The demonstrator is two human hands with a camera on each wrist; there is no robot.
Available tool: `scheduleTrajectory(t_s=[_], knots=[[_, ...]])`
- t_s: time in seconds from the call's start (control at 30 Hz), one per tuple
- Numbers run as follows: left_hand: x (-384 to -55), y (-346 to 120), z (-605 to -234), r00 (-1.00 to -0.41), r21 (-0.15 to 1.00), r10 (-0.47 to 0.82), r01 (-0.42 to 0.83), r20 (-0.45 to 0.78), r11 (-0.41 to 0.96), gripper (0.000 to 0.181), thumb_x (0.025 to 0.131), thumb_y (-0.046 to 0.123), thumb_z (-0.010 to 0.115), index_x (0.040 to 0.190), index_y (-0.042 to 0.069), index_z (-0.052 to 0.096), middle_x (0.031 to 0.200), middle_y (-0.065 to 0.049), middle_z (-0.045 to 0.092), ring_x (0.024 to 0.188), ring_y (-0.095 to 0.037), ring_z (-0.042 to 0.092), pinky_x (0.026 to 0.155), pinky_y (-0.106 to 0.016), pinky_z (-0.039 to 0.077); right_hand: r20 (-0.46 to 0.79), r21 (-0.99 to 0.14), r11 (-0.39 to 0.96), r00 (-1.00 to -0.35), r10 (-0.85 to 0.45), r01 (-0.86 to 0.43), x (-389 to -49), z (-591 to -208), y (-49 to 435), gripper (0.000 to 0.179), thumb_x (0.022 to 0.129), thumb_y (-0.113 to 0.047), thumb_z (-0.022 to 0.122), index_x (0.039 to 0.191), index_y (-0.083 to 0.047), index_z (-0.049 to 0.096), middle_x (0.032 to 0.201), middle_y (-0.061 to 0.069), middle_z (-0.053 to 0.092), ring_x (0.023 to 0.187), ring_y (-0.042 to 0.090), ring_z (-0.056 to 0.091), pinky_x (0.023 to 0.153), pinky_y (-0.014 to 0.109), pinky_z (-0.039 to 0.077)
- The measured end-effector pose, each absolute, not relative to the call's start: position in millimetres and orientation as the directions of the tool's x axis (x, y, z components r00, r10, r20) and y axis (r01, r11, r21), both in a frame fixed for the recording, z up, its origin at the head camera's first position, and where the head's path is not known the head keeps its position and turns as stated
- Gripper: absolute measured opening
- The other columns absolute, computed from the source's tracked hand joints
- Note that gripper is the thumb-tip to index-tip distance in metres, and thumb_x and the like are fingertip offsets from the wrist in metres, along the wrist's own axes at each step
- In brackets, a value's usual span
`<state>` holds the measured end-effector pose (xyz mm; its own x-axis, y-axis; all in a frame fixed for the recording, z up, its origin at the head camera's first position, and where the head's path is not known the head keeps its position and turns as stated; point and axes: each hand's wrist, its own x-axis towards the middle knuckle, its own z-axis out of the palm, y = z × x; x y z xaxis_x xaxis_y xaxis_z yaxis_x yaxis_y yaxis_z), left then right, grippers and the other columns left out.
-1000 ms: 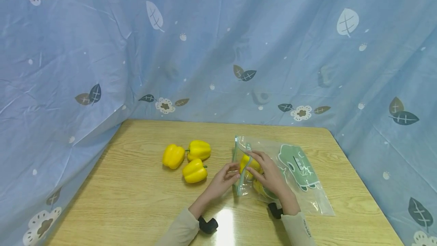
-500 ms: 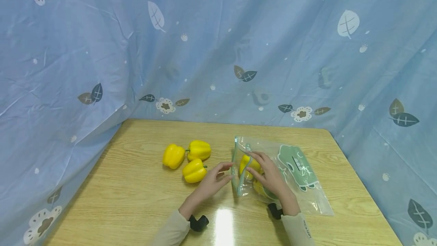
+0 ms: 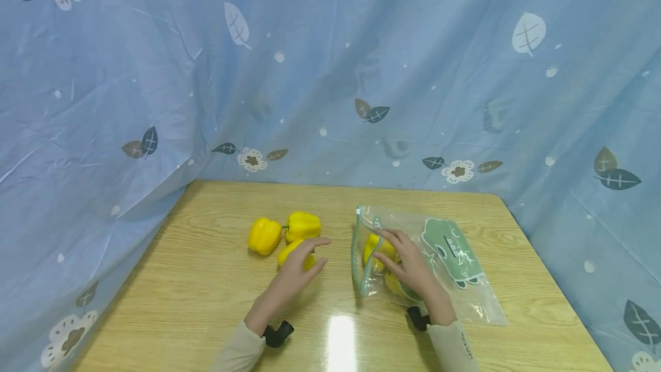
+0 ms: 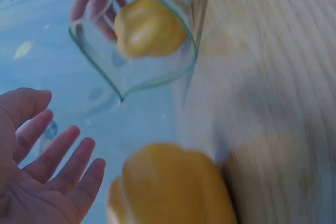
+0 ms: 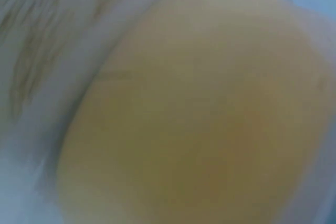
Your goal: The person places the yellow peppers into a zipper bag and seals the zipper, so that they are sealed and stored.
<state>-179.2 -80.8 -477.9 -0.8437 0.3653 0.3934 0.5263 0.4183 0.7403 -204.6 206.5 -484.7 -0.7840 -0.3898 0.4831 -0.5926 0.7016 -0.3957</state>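
Observation:
My left hand (image 3: 295, 266) is over the nearest of three loose yellow bell peppers (image 3: 285, 254), hiding part of it, with thumb and fingers apart and holding nothing. In the left wrist view, that hand (image 4: 50, 177) is beside a bell pepper (image 4: 173, 187). To the right, my right hand (image 3: 410, 263) holds the upper edge of a clear zip bag (image 3: 457, 254) by its green-rimmed mouth, which gapes toward the left. Inside the bag lie yellow bell peppers (image 3: 395, 284), partly hidden by the hand. A blurred yellow pepper (image 5: 199, 108) fills the right wrist view.
Two more loose bell peppers, a left one (image 3: 265, 236) and a back one (image 3: 303, 225), lie close together behind the left hand. The wooden table (image 3: 206, 280) ends at a blue patterned curtain (image 3: 320, 73) at the back and sides.
My left hand has moved left, from the bag's mouth to above the nearest loose pepper. The right hand and the bag have stayed in place.

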Motion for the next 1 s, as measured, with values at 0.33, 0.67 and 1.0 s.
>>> scheduleTrajectory(t_s=[0.33, 0.67, 1.0], knots=[[-173, -110, -479, -0.89, 0.717, 0.266, 0.457, 0.371, 0.527, 0.036, 0.09, 0.017, 0.062, 0.125, 0.019, 0.056, 0.13, 0.001, 0.053, 0.126, -0.018, 0.043, 0.108, -0.047, 0.032, 0.469, -0.399, 0.709, -0.794, -0.387, -0.581, -205, -486, 207, 0.054, 0.088, -0.035, 0.063, 0.137, -0.029, 0.043, 0.128, 0.004, 0.051, 0.112, 0.025, 0.053, 0.087, 0.046, 0.049], [-172, -132, -493, -0.882, 0.68, 0.238, 0.467, 0.407, 0.565, 0.037, 0.084, 0.014, 0.068, 0.12, 0.012, 0.059, 0.131, -0.009, 0.052, 0.126, -0.027, 0.041, 0.105, -0.051, 0.035, 0.477, -0.388, 0.714, -0.79, -0.385, -0.583, -205, -486, 207, 0.053, 0.087, -0.034, 0.064, 0.137, -0.028, 0.044, 0.128, 0.004, 0.052, 0.112, 0.025, 0.053, 0.087, 0.046, 0.049], [-171, -138, -503, -0.91, 0.677, 0.234, 0.412, 0.342, 0.61, 0.066, 0.072, 0.016, 0.08, 0.13, 0.011, 0.049, 0.137, -0.014, 0.044, 0.13, -0.031, 0.038, 0.105, -0.051, 0.034, 0.48, -0.382, 0.711, -0.785, -0.392, -0.59, -205, -484, 207, 0.054, 0.087, -0.033, 0.064, 0.137, -0.026, 0.045, 0.128, 0.006, 0.052, 0.11, 0.026, 0.054, 0.085, 0.045, 0.05]])
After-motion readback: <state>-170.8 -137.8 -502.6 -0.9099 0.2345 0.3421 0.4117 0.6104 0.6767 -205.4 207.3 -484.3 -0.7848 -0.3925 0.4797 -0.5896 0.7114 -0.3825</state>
